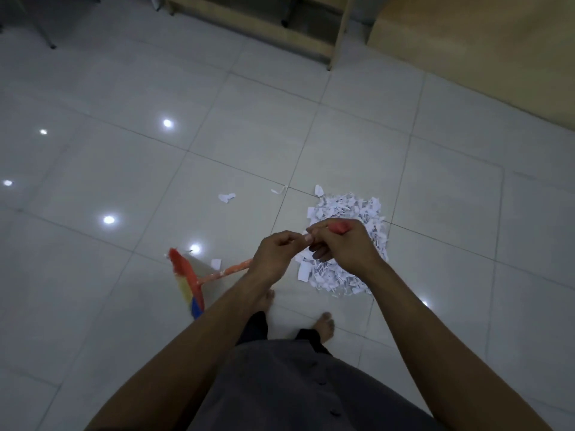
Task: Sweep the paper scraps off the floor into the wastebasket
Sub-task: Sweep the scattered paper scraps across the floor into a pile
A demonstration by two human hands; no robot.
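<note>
A heap of white paper scraps [354, 209] lies on the tiled floor [124, 169], partly hidden behind my hands. A few loose scraps [226, 197] lie to its left, and one small scrap [216, 262] sits close to the broom. The broom [186, 281] has an orange handle and a red, yellow and blue head, which rests on the floor at the lower left. My left hand [273, 256] grips the handle lower down. My right hand [342, 244] holds the handle's top end. No wastebasket is in view.
A light wooden desk frame [337, 42] and a wooden panel [485, 48] stand at the back right. Metal chair legs [46, 32] show at the back left. My bare feet [325, 325] stand just below the heap. Ceiling lights reflect on the glossy tiles.
</note>
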